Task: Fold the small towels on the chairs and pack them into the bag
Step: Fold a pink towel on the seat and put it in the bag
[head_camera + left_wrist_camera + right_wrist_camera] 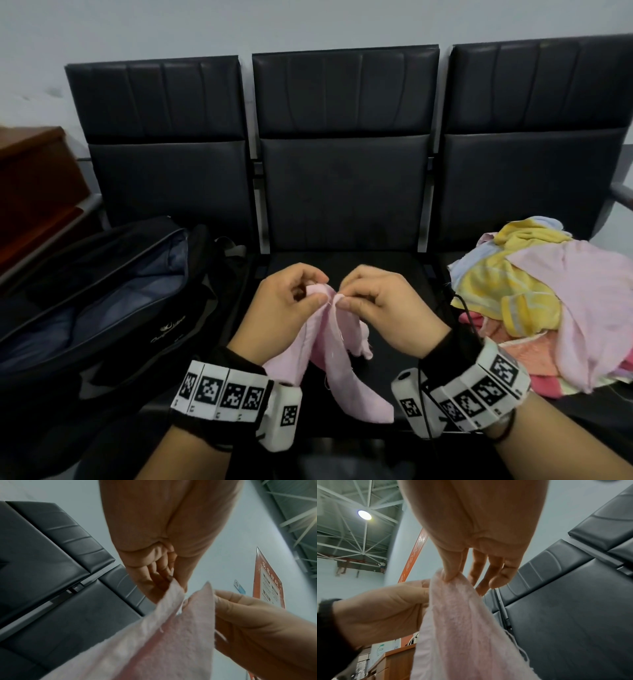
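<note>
A: Head view first. What are the hands doing?

B: Both hold one pink towel [337, 346] above the near edge of the middle chair [346, 192]. The left hand [281, 308] pinches its top edge between thumb and forefinger, and the right hand [383, 308] pinches the same edge just beside it, so each grip is pressed on cloth. The two hands are almost touching.

A: And the rest of the towel?

B: It hangs down toward the person in long loose folds, between the two wrists.

A: Do the wrist views agree?

B: Yes. In the left wrist view the left hand's fingers [159, 573] are curled in at the towel's edge, with the other hand at the right. In the right wrist view the thumb and forefinger nip the towel's top, while the other fingers [494, 572] hang loose.

A: Where is the bag?

B: The dark bag [102, 294] lies unzipped on the left chair. A pile of towels [541, 305], yellow, pink and pale blue, sits unfolded on the right chair.
</note>
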The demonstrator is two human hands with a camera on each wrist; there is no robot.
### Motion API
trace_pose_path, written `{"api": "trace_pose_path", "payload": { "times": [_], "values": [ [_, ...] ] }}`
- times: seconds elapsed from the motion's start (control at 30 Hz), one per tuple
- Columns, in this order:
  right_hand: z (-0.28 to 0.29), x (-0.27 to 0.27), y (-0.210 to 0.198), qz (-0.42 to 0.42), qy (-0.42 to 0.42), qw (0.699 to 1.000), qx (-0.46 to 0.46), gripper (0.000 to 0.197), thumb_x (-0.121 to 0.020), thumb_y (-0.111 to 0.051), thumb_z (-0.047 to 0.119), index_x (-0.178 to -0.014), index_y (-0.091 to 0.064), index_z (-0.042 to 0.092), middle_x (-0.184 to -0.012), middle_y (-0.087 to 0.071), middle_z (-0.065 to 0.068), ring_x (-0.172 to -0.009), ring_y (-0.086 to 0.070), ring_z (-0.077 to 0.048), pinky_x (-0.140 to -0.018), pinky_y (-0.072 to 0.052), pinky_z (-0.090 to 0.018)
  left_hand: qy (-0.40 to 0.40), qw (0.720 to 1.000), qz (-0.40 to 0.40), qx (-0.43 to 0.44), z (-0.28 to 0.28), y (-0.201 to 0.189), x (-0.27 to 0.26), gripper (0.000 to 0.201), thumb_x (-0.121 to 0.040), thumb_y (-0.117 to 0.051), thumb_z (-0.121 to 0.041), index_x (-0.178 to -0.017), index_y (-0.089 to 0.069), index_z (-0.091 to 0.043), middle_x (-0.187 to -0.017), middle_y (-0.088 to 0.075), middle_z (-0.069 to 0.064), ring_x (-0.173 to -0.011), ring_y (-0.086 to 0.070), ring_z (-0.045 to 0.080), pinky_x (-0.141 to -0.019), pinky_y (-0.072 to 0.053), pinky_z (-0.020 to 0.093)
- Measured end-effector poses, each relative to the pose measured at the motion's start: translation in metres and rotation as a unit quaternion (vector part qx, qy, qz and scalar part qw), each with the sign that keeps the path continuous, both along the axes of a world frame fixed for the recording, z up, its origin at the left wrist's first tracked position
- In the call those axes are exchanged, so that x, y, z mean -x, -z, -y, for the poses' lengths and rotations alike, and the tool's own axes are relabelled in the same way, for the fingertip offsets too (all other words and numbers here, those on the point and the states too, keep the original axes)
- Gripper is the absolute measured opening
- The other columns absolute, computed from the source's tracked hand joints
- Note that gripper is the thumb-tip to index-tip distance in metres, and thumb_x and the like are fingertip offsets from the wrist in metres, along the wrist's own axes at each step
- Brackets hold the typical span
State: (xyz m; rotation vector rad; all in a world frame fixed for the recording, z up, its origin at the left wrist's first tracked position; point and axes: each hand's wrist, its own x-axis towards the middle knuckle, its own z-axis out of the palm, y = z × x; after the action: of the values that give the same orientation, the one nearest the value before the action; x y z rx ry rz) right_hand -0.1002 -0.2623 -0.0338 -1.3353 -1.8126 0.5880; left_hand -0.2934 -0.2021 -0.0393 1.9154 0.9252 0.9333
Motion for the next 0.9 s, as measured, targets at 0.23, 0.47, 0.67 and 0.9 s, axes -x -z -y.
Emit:
{"api": "trace_pose_path", "payload": {
  "times": [0.23, 0.47, 0.67, 0.9],
  "values": [
    [-0.002, 0.008, -0.002, -0.026, 0.036, 0.999, -0.001, 0.006, -0.084, -0.077, 0.024, -0.084, -0.072, 0.023, -0.071, -0.07, 0.009, -0.072, -0.068, -0.006, -0.068, -0.053, -0.019, 0.017, 1.0, 0.014, 0.014, 0.005, -0.007, 0.002, 0.016, -0.086, -0.074, -0.011, -0.096, -0.076, -0.023, -0.09, -0.075, -0.006, -0.085, -0.071, 0.013, -0.077, -0.058, 0.025],
    [-0.003, 0.01, -0.003, -0.004, 0.049, 0.999, -0.015, 0.008, -0.082, -0.079, 0.027, -0.081, -0.072, 0.024, -0.067, -0.066, 0.01, -0.067, -0.064, -0.006, -0.062, -0.048, -0.016, 0.053, 0.999, -0.012, -0.001, 0.006, -0.013, 0.004, 0.016, -0.092, -0.068, -0.012, -0.102, -0.076, -0.022, -0.096, -0.074, -0.009, -0.092, -0.071, 0.008, -0.08, -0.055, 0.021],
    [-0.003, 0.014, -0.002, -0.01, 0.062, 0.998, -0.031, 0.005, -0.083, -0.078, 0.023, -0.08, -0.074, 0.021, -0.069, -0.068, 0.008, -0.07, -0.067, -0.008, -0.065, -0.056, -0.025, 0.06, 0.996, -0.056, -0.048, 0.009, -0.015, 0.002, 0.021, -0.088, -0.073, -0.018, -0.107, -0.075, -0.027, -0.092, -0.068, -0.014, -0.089, -0.068, 0.007, -0.079, -0.054, 0.017],
    [-0.003, 0.008, 0.003, -0.022, 0.006, 1.0, 0.006, 0.006, -0.089, -0.071, 0.026, -0.093, -0.071, 0.03, -0.08, -0.071, 0.011, -0.08, -0.069, -0.007, -0.072, -0.056, -0.022, 0.007, 0.986, -0.09, -0.142, 0.008, -0.01, -0.002, 0.018, -0.089, -0.07, -0.013, -0.101, -0.077, -0.025, -0.085, -0.066, -0.014, -0.082, -0.064, 0.005, -0.074, -0.052, 0.018]
  ]
}}
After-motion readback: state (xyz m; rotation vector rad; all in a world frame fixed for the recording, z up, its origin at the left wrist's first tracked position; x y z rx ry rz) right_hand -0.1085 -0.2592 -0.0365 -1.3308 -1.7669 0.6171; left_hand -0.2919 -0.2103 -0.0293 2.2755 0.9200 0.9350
